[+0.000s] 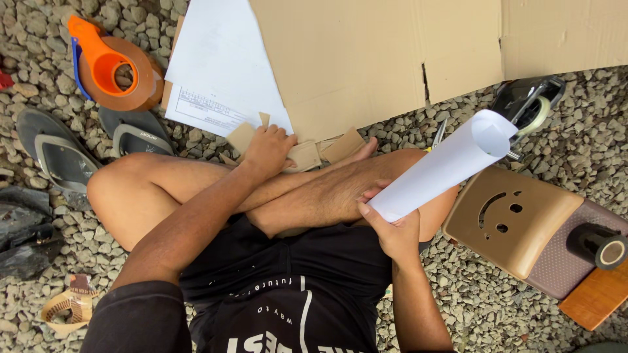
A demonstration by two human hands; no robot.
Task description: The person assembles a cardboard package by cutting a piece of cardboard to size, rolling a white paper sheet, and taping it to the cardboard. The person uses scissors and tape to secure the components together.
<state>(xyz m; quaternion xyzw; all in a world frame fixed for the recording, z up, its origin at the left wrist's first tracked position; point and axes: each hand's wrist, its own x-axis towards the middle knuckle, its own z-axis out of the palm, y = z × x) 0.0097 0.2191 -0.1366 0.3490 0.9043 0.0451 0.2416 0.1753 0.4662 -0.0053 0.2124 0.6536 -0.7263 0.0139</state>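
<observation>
The rolled paper (445, 167) could spring open or crease, in all likelihood, since the right hand (392, 229) pinches only its lower end and the long tube juts up and out unsupported, above the knee and towards the small brown stool (517, 222); a slack thumb would let the roll unwind; a hard squeeze would flatten the end. The cardboard scraps (307, 153) might slip off the crossed shins onto the gravel (523, 131), because they lie loose and the left hand (268, 150) presses only on some of them. The right hand is closed round the tube's lower end, fingers curled behind and thumb across the front; the tube sits over the right knee, tilted up to the right. The left hand is half curled, palm down, fingers bent onto the scraps at the edge of the large cardboard sheet (366, 59); whether it grips one or merely rests on them cannot be told. A white printed sheet (222, 72) lies on the cardboard; an orange tape dispenser (108, 65) and grey sandals (85, 147) lie well apart to the left.
</observation>
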